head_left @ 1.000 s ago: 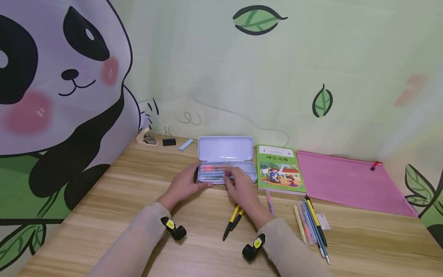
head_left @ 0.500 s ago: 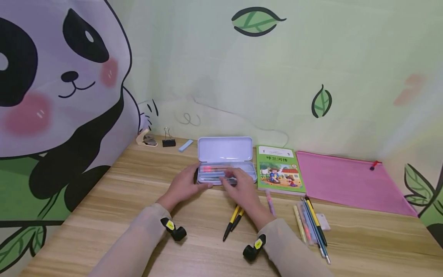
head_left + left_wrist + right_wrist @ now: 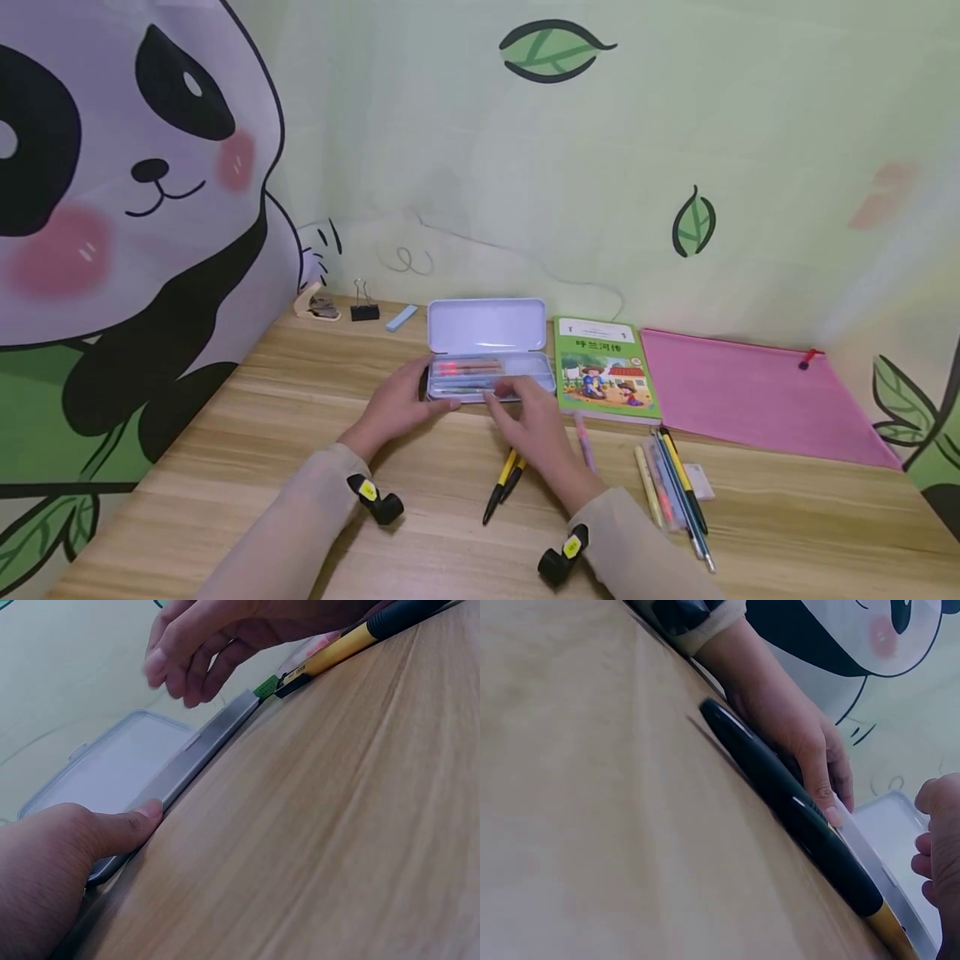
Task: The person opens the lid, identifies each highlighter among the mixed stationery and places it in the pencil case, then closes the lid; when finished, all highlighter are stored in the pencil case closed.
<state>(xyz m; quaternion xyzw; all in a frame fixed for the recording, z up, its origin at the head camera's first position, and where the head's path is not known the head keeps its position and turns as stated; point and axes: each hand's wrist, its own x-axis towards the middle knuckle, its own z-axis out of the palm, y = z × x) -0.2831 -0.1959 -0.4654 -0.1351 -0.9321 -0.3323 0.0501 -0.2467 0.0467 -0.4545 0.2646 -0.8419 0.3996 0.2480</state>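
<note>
A pale lavender pencil case (image 3: 486,327) lies with its lid up in the head view, with several pens and pencils (image 3: 468,367) in its tray. My left hand (image 3: 396,407) holds the case's left end, thumb along the front wall; its other fingers are mostly hidden. Over the front right part of the case is my right hand (image 3: 536,429), its fingers loosely bent. In the left wrist view the right hand (image 3: 217,645) hovers above the case's edge, nothing visible in its fingers. Two yellow-and-black pens (image 3: 502,487) lie beside the right wrist.
Right of the case are a green book (image 3: 606,371) and a pink zip pouch (image 3: 757,396). Several pens and pencils (image 3: 671,483) lie near a white eraser (image 3: 698,482). A stapler (image 3: 317,304), binder clip (image 3: 364,312) and light-blue bar (image 3: 402,317) stand along the back left.
My right hand has drawn back from the pencils in the tray, toward me and slightly right, and its fingers have spread a little. The left hand stays on the case.
</note>
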